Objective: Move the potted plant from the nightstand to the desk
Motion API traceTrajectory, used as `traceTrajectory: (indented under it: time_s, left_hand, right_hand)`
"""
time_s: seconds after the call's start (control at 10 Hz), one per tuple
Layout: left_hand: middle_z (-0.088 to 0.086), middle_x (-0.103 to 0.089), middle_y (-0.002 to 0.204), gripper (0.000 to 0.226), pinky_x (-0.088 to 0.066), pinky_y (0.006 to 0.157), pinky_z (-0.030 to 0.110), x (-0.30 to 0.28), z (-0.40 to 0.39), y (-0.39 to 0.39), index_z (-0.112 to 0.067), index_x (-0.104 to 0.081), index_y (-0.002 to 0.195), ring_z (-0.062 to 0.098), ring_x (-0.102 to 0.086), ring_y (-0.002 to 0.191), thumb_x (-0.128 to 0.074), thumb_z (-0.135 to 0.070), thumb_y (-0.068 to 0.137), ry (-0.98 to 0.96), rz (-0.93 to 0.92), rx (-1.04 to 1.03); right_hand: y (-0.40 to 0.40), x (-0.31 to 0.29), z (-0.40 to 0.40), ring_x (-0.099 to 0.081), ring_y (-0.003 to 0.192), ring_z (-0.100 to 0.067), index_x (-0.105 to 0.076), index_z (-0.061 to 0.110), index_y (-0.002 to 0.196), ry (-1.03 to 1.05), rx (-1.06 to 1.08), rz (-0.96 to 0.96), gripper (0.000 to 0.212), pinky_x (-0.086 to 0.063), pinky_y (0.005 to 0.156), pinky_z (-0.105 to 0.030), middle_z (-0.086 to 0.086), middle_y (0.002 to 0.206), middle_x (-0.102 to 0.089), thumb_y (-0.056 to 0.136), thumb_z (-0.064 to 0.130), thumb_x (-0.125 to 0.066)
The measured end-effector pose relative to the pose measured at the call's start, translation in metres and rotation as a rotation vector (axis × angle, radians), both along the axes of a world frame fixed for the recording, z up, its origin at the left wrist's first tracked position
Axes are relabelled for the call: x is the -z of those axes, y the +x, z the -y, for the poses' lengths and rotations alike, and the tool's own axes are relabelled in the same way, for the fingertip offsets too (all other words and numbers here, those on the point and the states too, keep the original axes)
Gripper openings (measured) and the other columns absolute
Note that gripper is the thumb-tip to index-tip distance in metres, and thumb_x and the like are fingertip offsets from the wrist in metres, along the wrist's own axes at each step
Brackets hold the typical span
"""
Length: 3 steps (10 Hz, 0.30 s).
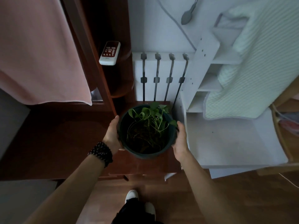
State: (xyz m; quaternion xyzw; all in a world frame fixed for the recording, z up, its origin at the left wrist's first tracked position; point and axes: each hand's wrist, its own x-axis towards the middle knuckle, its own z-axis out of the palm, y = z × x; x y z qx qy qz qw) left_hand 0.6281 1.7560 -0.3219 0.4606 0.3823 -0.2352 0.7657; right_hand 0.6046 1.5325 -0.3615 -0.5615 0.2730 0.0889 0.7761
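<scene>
A dark round pot [146, 155] with a trailing green-leafed plant [153, 120] is over the dark red-brown nightstand [155, 165]; I cannot tell whether it rests on the top or is lifted. My left hand [112, 136], with a dark bead bracelet on the wrist, is pressed against the pot's left side. My right hand [180, 139] is pressed against its right side. Both hands grip the pot between them. The pot's base is hidden.
A white radiator [160, 76] stands behind the nightstand. A white shelf unit [226, 139] with a pale knitted blanket [258, 62] is at the right. A remote control [110, 53] lies on a dark wooden shelf. Pink cloth [37, 54] hangs at the left. My shoes [131, 195] are on the wood floor.
</scene>
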Motion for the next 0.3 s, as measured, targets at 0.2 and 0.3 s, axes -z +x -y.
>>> traceTrajectory:
  time_s: [0.2,0.3]
  left_hand:
    - [0.003,-0.052,0.130,0.067,-0.064,0.068,0.037,-0.066,0.001,0.006,-0.029,-0.026,0.159,0.028,-0.059,0.103,-0.059,-0.039,0.101,0.240,0.301,0.085]
    - [0.005,-0.045,0.151,0.073,-0.043,0.109,0.056,-0.106,-0.003,0.012,-0.037,-0.025,0.158,0.034,-0.040,0.143,-0.065,-0.034,0.098,0.355,0.541,0.165]
  right_hand:
    - [0.019,-0.079,-0.004,-0.055,0.134,-0.023,-0.057,0.021,0.141,-0.168,-0.060,0.205,0.088,-0.043,0.115,-0.046,-0.014,0.154,-0.052,0.067,0.068,-0.058]
    - [0.024,-0.121,-0.009,-0.049,0.127,-0.004,-0.054,0.028,0.143,-0.227,-0.136,0.383,0.086,-0.039,0.108,-0.030,0.008,0.146,-0.052,0.065,0.065,-0.059]
